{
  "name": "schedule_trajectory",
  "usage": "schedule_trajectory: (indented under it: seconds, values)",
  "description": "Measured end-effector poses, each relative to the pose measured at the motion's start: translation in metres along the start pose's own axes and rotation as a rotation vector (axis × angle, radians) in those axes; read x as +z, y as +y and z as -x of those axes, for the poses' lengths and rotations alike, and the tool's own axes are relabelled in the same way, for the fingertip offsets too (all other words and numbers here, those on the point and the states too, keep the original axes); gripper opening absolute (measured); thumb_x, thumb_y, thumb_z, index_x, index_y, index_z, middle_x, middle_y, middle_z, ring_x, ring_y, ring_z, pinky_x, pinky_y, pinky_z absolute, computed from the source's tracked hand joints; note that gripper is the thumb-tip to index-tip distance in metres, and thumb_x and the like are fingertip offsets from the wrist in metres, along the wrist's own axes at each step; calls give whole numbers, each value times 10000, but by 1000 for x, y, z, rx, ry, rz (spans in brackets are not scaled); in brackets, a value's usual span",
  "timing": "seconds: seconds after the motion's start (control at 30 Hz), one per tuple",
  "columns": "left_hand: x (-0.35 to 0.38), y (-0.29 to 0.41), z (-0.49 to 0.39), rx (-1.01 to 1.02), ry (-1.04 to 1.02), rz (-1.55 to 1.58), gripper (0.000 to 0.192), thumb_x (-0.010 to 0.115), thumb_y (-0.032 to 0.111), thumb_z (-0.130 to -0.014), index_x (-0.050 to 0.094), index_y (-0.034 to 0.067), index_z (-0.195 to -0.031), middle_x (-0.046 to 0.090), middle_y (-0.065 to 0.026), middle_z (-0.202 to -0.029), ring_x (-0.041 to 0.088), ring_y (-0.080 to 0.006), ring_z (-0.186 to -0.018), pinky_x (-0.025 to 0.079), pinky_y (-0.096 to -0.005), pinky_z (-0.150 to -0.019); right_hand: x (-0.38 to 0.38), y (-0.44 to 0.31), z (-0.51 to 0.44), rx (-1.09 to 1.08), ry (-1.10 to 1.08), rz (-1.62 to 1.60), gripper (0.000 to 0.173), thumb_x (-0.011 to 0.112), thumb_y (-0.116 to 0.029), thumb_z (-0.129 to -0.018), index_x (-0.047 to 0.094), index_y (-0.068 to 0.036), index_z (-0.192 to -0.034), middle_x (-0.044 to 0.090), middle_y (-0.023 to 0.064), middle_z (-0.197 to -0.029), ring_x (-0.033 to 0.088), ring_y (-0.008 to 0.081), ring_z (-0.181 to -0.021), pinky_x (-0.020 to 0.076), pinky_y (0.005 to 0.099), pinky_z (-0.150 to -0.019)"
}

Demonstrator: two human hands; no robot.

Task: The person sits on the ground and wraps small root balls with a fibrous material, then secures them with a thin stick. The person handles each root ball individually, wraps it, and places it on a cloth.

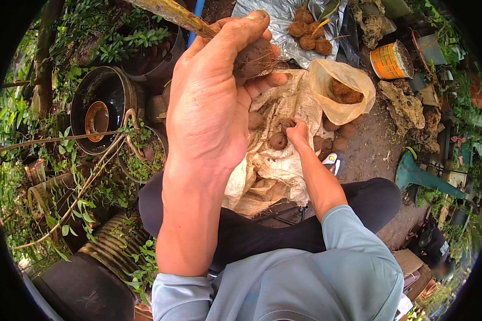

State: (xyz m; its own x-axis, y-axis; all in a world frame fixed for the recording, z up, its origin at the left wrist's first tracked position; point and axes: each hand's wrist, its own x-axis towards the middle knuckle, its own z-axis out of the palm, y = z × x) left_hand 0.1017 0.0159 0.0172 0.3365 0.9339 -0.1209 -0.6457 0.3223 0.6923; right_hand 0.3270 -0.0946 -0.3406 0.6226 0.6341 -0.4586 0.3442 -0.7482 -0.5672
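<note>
Raised close to the camera, my left hand (221,76) grips a brown soil ball (254,60) with root-like fibres and a long yellow-brown stem or leaf (172,14) rising from it. Lower down, over a woven sack (273,168), my right hand (297,130) has its fingers at some brown material; whether they are closed on it is too small to tell. Beside it a round soil ball (278,141) with a dark hollow rests on the sack, and another ball (255,120) lies farther left. More soil balls (340,143) sit at the sack's right edge.
An open pale bag (361,106) holds brown fibre (345,92). Fibre-wrapped balls (307,42), some with shoots, lie on silver plastic sheeting (261,24). An orange bucket (389,60), rough rocks (403,106) and a green plastic object (409,172) stand right; black pots (78,116) and plants stand left.
</note>
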Motion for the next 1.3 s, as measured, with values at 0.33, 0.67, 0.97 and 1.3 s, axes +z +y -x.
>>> schedule_trajectory:
  seconds: [0.33,0.67,0.97,1.3]
  values:
    - [0,-1,-1,-2,8,-2,266,563,227,-947,648,29,-1102,665,-127,-1043,642,-224,-935,537,-345,-733,5,1,0,46,172,-262,325,719,-157,-778,693,-25,-1075,700,166,-961,664,299,-893,492,374,-785]
    - [-1,0,0,6,24,-9,237,595,221,-930,667,34,-1058,676,-104,-1002,639,-206,-910,519,-344,-732,-14,-28,10,123,29,-285,335,714,-78,-841,613,66,-1126,677,150,-983,650,218,-924,520,342,-731]
    - [5,-4,0,-13,47,-78,230,653,251,-891,669,56,-1012,665,-70,-945,625,-182,-885,498,-346,-747,-37,-29,5,51,-13,-274,378,744,-119,-793,614,105,-1069,688,181,-970,654,223,-862,497,376,-753]
    - [-7,-32,-11,-88,145,-336,176,715,212,-848,651,48,-860,638,-36,-730,574,-113,-592,509,-296,-591,-142,-150,70,-387,-71,-331,263,669,-139,-863,675,47,-1049,711,99,-959,643,158,-846,481,290,-787]
